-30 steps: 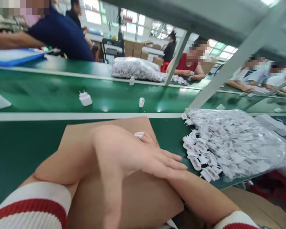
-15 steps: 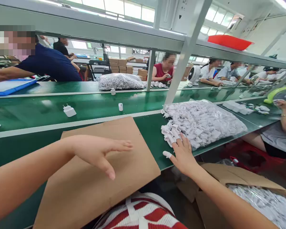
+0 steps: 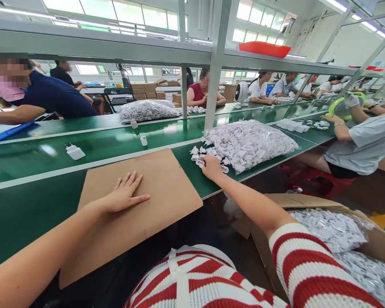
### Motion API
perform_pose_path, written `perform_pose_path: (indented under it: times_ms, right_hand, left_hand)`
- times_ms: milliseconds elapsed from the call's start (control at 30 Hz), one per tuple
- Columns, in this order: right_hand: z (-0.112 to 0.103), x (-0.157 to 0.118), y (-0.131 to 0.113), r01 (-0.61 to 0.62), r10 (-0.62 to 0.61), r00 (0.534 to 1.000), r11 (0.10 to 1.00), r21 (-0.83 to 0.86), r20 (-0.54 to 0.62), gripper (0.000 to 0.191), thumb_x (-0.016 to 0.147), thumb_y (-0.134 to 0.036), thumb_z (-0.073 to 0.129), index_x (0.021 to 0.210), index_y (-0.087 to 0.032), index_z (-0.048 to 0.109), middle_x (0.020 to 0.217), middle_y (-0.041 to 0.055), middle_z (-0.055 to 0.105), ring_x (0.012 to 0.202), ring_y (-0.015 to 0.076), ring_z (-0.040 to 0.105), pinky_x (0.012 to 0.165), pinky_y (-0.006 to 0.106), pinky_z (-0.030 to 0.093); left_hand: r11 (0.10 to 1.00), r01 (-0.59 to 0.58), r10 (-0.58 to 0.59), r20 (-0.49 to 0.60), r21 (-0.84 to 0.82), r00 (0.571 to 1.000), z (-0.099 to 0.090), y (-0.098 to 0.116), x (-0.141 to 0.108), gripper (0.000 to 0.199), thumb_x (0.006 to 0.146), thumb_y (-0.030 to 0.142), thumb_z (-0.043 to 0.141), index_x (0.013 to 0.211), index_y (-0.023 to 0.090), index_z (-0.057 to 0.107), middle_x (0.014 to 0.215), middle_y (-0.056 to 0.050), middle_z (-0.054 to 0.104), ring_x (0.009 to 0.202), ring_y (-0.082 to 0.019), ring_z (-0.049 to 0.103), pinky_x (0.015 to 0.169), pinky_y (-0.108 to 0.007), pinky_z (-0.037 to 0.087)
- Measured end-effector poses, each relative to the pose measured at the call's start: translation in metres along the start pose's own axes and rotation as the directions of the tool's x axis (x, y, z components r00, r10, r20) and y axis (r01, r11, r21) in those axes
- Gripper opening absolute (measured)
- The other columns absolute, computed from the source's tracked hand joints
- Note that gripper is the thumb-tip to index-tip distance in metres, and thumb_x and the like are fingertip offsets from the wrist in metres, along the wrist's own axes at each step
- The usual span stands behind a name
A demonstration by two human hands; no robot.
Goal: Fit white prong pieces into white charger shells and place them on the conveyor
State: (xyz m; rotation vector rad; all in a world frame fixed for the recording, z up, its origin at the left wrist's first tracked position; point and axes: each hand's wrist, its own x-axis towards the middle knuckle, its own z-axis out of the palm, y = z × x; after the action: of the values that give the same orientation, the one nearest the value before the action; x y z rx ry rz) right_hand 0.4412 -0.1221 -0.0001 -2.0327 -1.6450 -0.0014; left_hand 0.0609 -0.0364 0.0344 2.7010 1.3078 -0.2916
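Note:
My left hand point(image 3: 125, 193) lies flat with fingers spread on a brown cardboard sheet point(image 3: 163, 184), which hangs partly over the bench's front edge. At the mouth of a clear plastic bag point(image 3: 253, 143) full of white plastic pieces, my right hand point(image 3: 212, 167) has its fingers curled in among loose white plastic pieces point(image 3: 201, 152). Its fingertips, in white finger covers, are partly hidden, so I cannot make out what they hold. Beyond the cardboard, a white plug adapter point(image 3: 75, 152) and a small white piece point(image 3: 143, 140) lie on the green belt.
An open carton point(image 3: 266, 246) with bagged white pieces stands low on the right. A metal post point(image 3: 215, 72) rises behind the bag. Another filled bag point(image 3: 150, 110) lies across the belt. A seated co-worker point(image 3: 359, 141) is at my right, with more people opposite.
My left hand has come down flat onto the cardboard. My right hand has curled its fingers among the loose pieces by the bag. The view has turned toward the right.

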Motion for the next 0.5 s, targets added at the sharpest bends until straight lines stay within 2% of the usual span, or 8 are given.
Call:
perform_pose_path:
  times_ms: [133,200,267,300,367,433,500]
  right_hand:
    - [-0.004,0.012,0.001,-0.012,0.017,0.998,0.997,0.07,-0.061,0.026,0.089,-0.018,0.053,0.111,-0.013,0.067,0.112,0.0142,0.066,0.107,0.0255,0.06,0.095,0.038,0.046]
    - [-0.003,0.022,-0.009,-0.022,0.037,0.994,0.989,0.144,-0.102,0.026,0.09,-0.023,0.054,0.111,-0.013,0.065,0.114,0.014,0.064,0.107,0.0238,0.061,0.093,0.036,0.048]
    - [0.002,0.033,-0.027,-0.023,0.066,0.992,0.936,0.352,-0.111,0.025,0.089,-0.031,0.057,0.107,-0.014,0.064,0.114,0.0127,0.064,0.101,0.021,0.063,0.087,0.034,0.052]
    - [0.005,0.039,-0.04,-0.024,0.074,0.994,0.872,0.49,-0.084,0.026,0.087,-0.035,0.06,0.104,-0.015,0.063,0.112,0.0112,0.064,0.095,0.0192,0.064,0.082,0.032,0.054]
    - [0.013,0.048,-0.067,-0.06,0.046,0.998,0.694,0.717,0.04,0.028,0.082,-0.039,0.066,0.099,-0.018,0.062,0.103,0.007,0.066,0.081,0.0156,0.065,0.069,0.028,0.054]
    - [0.022,0.053,-0.095,-0.154,-0.054,0.974,0.558,0.815,0.222,0.033,0.078,-0.041,0.072,0.099,-0.019,0.061,0.09,0.0021,0.067,0.067,0.012,0.062,0.056,0.023,0.05]
    - [0.034,0.056,-0.115,-0.279,-0.158,0.909,0.455,0.846,0.385,0.04,0.076,-0.044,0.077,0.103,-0.02,0.06,0.078,-0.002,0.066,0.054,0.0092,0.057,0.045,0.02,0.042]
  left_hand:
    - [1.0,-0.015,0.015,0.009,-0.006,1.0,-0.009,-0.004,0.011,0.112,0.082,0.086,0.04,0.164,0.013,0.019,0.17,-0.016,0.005,0.157,-0.038,0.003,0.126,-0.056,0.009]
    - [0.998,-0.019,0.022,0.047,-0.059,0.999,-0.025,-0.01,0.023,0.112,0.076,0.089,0.048,0.158,0.014,0.037,0.166,-0.019,0.023,0.154,-0.041,0.02,0.124,-0.054,0.021]
    - [0.987,0.006,0.004,0.062,-0.159,0.998,-0.045,-0.018,0.041,0.103,0.072,0.088,0.052,0.145,0.016,0.056,0.155,-0.019,0.044,0.143,-0.042,0.04,0.116,-0.047,0.037]
    - [0.976,0.037,-0.028,0.043,-0.215,0.999,-0.055,-0.023,0.053,0.098,0.071,0.088,0.054,0.138,0.016,0.061,0.148,-0.019,0.052,0.137,-0.041,0.048,0.111,-0.044,0.043]
    - [0.937,0.141,-0.171,-0.067,-0.319,0.983,-0.07,-0.032,0.082,0.096,0.067,0.084,0.063,0.134,0.016,0.062,0.141,-0.018,0.057,0.131,-0.04,0.053,0.106,-0.041,0.047]
    - [0.873,0.253,-0.357,-0.193,-0.417,0.914,-0.077,-0.039,0.115,0.099,0.062,0.077,0.074,0.136,0.015,0.059,0.14,-0.019,0.057,0.131,-0.04,0.052,0.107,-0.041,0.046]
    - [0.81,0.325,-0.489,-0.255,-0.489,0.834,-0.078,-0.045,0.147,0.101,0.061,0.072,0.079,0.138,0.012,0.055,0.141,-0.022,0.055,0.132,-0.04,0.051,0.109,-0.042,0.044]
